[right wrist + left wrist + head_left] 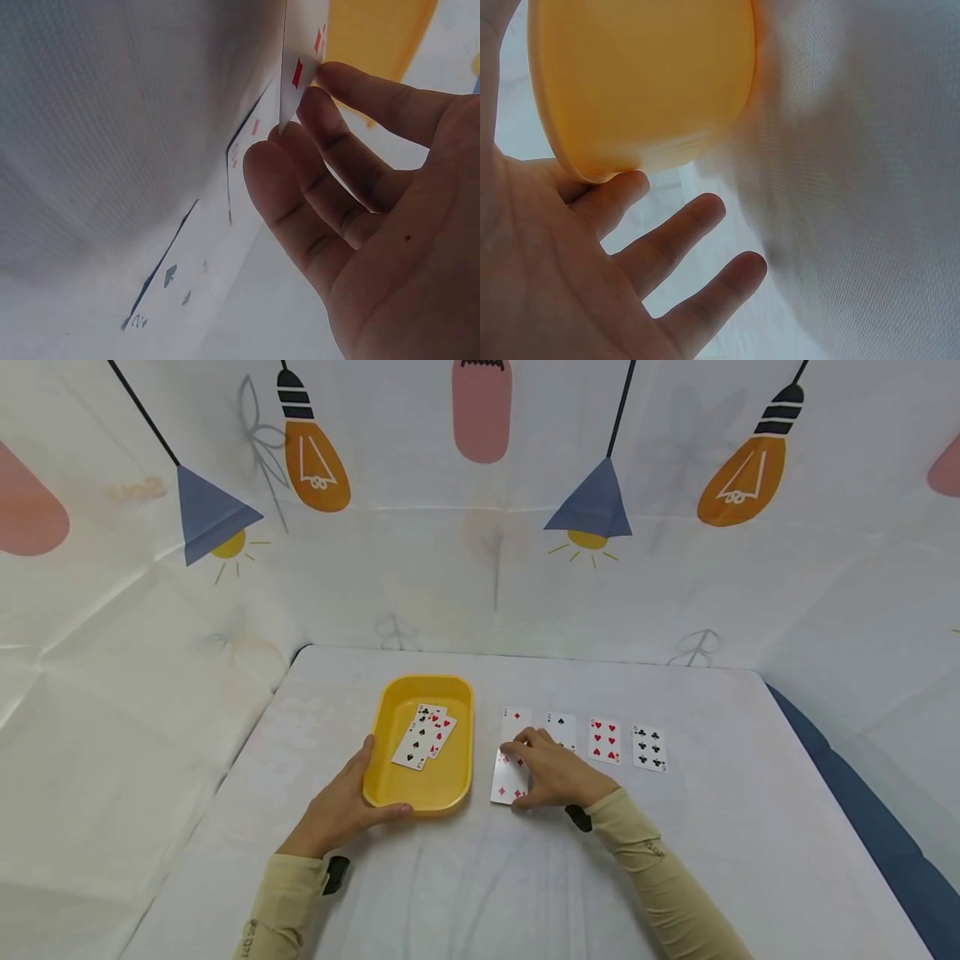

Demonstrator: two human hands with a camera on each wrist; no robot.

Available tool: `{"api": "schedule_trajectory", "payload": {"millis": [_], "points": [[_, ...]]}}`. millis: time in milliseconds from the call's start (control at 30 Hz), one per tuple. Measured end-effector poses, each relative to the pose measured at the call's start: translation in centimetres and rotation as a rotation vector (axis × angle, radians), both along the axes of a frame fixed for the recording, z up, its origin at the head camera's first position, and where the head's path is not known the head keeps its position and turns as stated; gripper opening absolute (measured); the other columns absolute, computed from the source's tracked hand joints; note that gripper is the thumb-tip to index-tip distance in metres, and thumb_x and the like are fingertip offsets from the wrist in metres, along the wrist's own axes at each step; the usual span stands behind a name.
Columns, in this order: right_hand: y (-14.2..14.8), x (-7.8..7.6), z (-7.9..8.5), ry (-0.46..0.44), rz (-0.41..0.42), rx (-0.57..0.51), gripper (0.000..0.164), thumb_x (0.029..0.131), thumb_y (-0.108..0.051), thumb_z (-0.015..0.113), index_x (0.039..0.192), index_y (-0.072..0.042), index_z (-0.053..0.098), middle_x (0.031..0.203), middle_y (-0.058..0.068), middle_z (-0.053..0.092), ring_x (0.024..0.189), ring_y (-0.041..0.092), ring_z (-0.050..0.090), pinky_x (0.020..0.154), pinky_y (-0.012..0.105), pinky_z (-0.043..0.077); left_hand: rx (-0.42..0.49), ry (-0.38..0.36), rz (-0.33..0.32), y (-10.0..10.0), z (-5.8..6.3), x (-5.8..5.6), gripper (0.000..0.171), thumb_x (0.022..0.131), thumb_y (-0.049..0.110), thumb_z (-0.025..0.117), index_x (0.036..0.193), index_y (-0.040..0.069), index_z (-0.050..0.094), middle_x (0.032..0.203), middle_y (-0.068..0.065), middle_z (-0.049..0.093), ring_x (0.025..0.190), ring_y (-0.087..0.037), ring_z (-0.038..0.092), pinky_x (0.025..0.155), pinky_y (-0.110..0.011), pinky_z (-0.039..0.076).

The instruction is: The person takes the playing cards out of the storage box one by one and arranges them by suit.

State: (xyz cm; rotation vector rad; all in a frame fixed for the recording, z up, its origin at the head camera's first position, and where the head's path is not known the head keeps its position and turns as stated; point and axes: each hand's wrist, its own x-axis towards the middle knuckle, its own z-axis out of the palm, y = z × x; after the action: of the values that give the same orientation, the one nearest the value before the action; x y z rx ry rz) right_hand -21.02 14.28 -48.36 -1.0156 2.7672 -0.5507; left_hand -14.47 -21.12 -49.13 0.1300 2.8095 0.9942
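Observation:
My left hand (337, 806) holds the near-left corner of a yellow tray (378, 785), thumb along the near rim and fingers at the left side. In the left wrist view the index fingertip touches the tray (645, 82); the other fingers stand free. Overlapping playing cards (411, 745), red and black suits, lie inside it. To the tray's right, my right hand (558, 775) grips a diamonds card (506, 785) by its edges between thumb and fingers. In the right wrist view this card (300, 60) stands tilted off the cloth. Its face is partly hidden by the hand.
Along a row behind the right hand lie a diamonds card (516, 718), a spades card (558, 727), a six of hearts (604, 741) and a six of clubs (648, 748). White cloth (712, 843) covers the table. A printed fabric wall (480, 577) rises behind it.

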Motion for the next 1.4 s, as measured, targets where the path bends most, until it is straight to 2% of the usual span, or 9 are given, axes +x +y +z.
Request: {"api": "schedule_trajectory", "payload": {"millis": [300,433,600,1400], "points": [[-0.09,-0.19,-0.59,-0.045,0.016,0.068,0.076,0.072,-0.031,0.088,0.138,-0.011,0.057,0.128,0.011,0.051,0.114,0.026,0.047,0.089,0.043,0.053,-0.002,0.016,-0.007,-0.04,-0.01,-0.02,0.137,0.069,0.073,0.079,0.164,0.016,-0.001,0.169,-0.010,0.016,0.150,-0.036,0.027,0.113,-0.063,0.030],[-0.15,-0.21,-0.61,-0.047,0.017,0.089,0.077,0.072,-0.032,0.087,0.139,-0.008,0.056,0.130,0.012,0.051,0.115,0.028,0.046,0.091,0.044,0.052,-0.001,0.014,-0.006,-0.04,0.02,0.00,0.137,0.069,0.073,0.079,0.164,0.019,-0.004,0.169,-0.011,0.015,0.150,-0.036,0.027,0.113,-0.064,0.030],[-0.22,-0.21,-0.65,-0.042,0.019,0.105,0.077,0.072,-0.032,0.085,0.139,-0.009,0.056,0.131,0.012,0.050,0.116,0.028,0.046,0.092,0.043,0.052,0.005,0.012,-0.004,-0.05,0.03,-0.02,0.137,0.069,0.073,0.080,0.164,0.018,-0.003,0.169,-0.011,0.015,0.150,-0.037,0.027,0.114,-0.063,0.029],[-0.32,0.17,-0.97,0.000,0.040,0.085,0.074,0.072,-0.028,0.082,0.138,-0.008,0.053,0.130,0.014,0.049,0.116,0.029,0.045,0.091,0.044,0.052,0.006,0.009,0.000,-0.18,-0.09,0.02,0.138,0.068,0.074,0.079,0.164,0.019,-0.002,0.168,-0.011,0.017,0.148,-0.037,0.030,0.112,-0.063,0.032]]}}
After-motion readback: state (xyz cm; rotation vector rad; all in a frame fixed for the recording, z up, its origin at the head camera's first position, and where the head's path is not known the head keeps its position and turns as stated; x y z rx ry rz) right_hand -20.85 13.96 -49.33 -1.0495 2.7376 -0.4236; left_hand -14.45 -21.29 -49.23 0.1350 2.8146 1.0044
